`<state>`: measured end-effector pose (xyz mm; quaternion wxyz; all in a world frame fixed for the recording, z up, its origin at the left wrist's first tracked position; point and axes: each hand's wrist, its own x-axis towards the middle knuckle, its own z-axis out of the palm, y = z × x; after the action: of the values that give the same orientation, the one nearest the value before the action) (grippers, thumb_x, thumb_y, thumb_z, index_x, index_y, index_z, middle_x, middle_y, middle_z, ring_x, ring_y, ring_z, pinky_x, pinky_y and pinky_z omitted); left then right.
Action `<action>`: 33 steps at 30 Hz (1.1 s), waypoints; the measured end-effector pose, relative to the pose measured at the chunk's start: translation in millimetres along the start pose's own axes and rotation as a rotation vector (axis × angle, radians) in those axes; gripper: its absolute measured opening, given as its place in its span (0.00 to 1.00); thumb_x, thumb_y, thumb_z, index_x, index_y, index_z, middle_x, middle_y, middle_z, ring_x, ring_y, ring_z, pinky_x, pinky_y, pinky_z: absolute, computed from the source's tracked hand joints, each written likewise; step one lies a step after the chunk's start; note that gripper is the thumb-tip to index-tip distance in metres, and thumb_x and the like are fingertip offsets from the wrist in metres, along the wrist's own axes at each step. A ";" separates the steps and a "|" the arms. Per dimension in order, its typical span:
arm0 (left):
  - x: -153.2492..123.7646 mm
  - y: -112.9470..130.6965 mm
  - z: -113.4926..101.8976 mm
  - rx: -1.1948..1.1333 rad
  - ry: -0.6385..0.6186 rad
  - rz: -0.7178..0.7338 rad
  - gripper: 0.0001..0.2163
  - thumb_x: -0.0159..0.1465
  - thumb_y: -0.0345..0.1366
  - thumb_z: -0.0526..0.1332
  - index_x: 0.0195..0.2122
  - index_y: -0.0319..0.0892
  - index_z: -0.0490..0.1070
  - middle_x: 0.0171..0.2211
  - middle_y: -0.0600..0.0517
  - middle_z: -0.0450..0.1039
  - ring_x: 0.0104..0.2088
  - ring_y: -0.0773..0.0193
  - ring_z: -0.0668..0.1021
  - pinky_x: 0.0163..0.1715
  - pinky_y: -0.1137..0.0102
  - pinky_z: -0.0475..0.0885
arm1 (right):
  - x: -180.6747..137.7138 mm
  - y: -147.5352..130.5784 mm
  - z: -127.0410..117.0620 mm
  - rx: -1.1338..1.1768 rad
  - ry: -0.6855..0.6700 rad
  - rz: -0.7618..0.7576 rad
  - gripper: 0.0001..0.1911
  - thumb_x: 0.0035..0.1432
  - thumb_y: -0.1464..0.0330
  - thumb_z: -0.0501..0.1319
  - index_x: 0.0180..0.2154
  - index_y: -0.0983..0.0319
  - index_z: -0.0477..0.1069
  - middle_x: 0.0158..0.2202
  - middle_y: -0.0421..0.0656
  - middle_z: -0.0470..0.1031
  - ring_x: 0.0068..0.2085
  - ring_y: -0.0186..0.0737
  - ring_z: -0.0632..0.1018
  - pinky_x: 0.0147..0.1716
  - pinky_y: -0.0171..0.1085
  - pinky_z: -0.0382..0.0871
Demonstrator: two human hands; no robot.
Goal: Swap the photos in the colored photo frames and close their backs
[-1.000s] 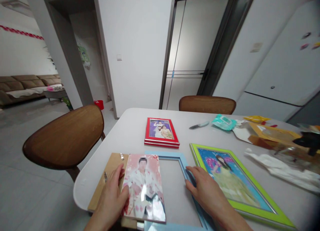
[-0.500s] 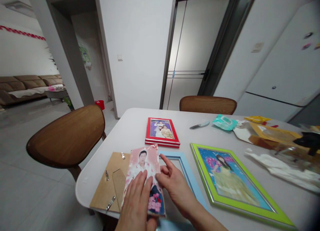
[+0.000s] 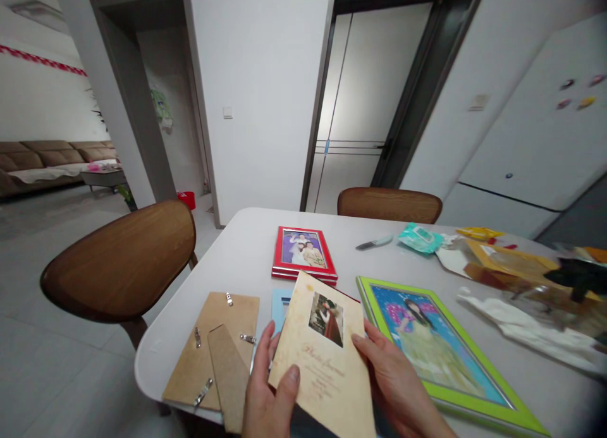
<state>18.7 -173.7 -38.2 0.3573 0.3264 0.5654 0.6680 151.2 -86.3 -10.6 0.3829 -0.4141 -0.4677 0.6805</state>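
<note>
Head view: At left, a brown backing board point(image 3: 194, 362) lies detached on the table point(image 3: 232, 255). My left hand point(image 3: 268, 387), thumb in front and fingers behind, grips the lower left of a cream printed sheet point(image 3: 327, 356), held up over a mostly hidden blue frame point(image 3: 277, 306). Beyond are stacked red frames point(image 3: 277, 251), the top one filled. My right hand point(image 3: 393, 375) clamps the sheet's right edge, beside a filled green frame point(image 3: 372, 308). By my reckoning, the top red and green ones are complete; the blue remains unassembled, sheet and board out.

On the bench point(image 3: 234, 255) I log: backing board point(image 3: 202, 362), near left; red frames point(image 3: 290, 269), far; knife point(image 3: 374, 243), far; green-framed picture point(image 3: 431, 343), right.
</note>
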 end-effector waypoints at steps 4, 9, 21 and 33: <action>8.5 -17.6 -24.3 0.299 -0.130 0.091 0.25 0.54 0.37 0.56 0.53 0.36 0.56 0.53 0.41 0.60 0.53 0.56 0.63 0.52 0.61 0.58 | 4.1 -8.0 -19.3 -0.176 -0.002 0.043 0.32 0.47 0.67 0.51 0.55 0.64 0.49 0.33 0.45 0.76 0.25 0.40 0.76 0.23 0.36 0.68; 11.9 -33.7 -44.8 0.734 -0.459 0.378 0.27 0.51 0.33 0.59 0.53 0.42 0.57 0.55 0.42 0.56 0.55 0.53 0.60 0.52 0.58 0.58 | 24.3 4.9 -18.4 -0.342 0.022 0.005 0.31 0.47 0.69 0.49 0.55 0.66 0.48 0.21 0.38 0.73 0.20 0.38 0.74 0.18 0.34 0.65; 19.5 -15.5 -37.9 1.090 -0.536 0.611 0.16 0.50 0.29 0.57 0.41 0.44 0.68 0.49 0.44 0.66 0.50 0.51 0.67 0.46 0.59 0.66 | 34.3 15.7 -9.9 -1.190 0.204 -0.482 0.24 0.51 0.70 0.48 0.51 0.66 0.57 0.44 0.50 0.69 0.44 0.45 0.71 0.42 0.41 0.63; 19.7 -4.1 -52.2 1.074 -0.581 0.562 0.22 0.49 0.30 0.58 0.47 0.49 0.64 0.51 0.47 0.64 0.51 0.49 0.65 0.49 0.50 0.58 | 35.1 26.5 -20.4 -1.389 0.200 -0.551 0.21 0.52 0.66 0.51 0.48 0.66 0.63 0.50 0.53 0.63 0.51 0.49 0.63 0.47 0.48 0.58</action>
<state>-35.2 -183.8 -49.3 0.0956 0.7602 0.5934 0.2465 153.7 -54.9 -47.5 0.2306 -0.4882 -0.8390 0.0678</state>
